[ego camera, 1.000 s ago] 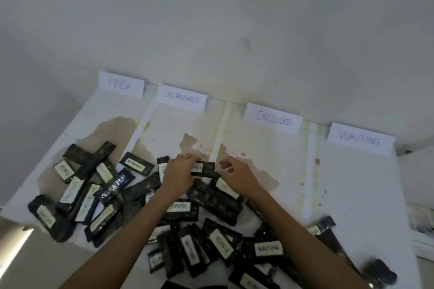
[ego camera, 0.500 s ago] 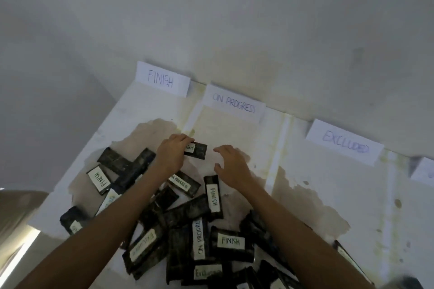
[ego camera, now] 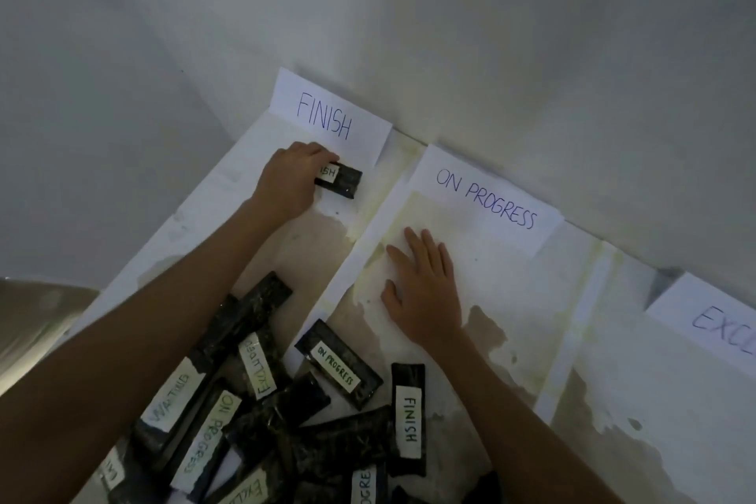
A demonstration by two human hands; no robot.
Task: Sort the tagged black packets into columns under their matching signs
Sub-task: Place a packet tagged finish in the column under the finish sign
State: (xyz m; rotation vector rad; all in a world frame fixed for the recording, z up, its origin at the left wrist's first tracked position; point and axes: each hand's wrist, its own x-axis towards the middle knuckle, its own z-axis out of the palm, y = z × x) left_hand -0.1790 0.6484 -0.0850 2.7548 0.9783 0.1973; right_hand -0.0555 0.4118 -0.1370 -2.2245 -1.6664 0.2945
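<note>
My left hand [ego camera: 286, 181] grips a FINISH packet [ego camera: 343, 180] just under the FINISH sign [ego camera: 331, 119] — the first one placed, I judge. My right hand [ego camera: 425, 293] lies flat, holding nothing; the heap [ego camera: 262, 401] waits unsorted.

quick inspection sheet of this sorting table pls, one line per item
surface: white table, brown-stained, split by pale strips
job's things: FINISH packet lies just below FINISH sign; ON PROGRESS sign; cut-off EXCL sign; unsorted pile at near edge
clutter: nothing seen
grippers: left hand grips FINISH packet; right hand flat on table, holds nothing
cables: nothing seen
surroundings: grey wall
</note>
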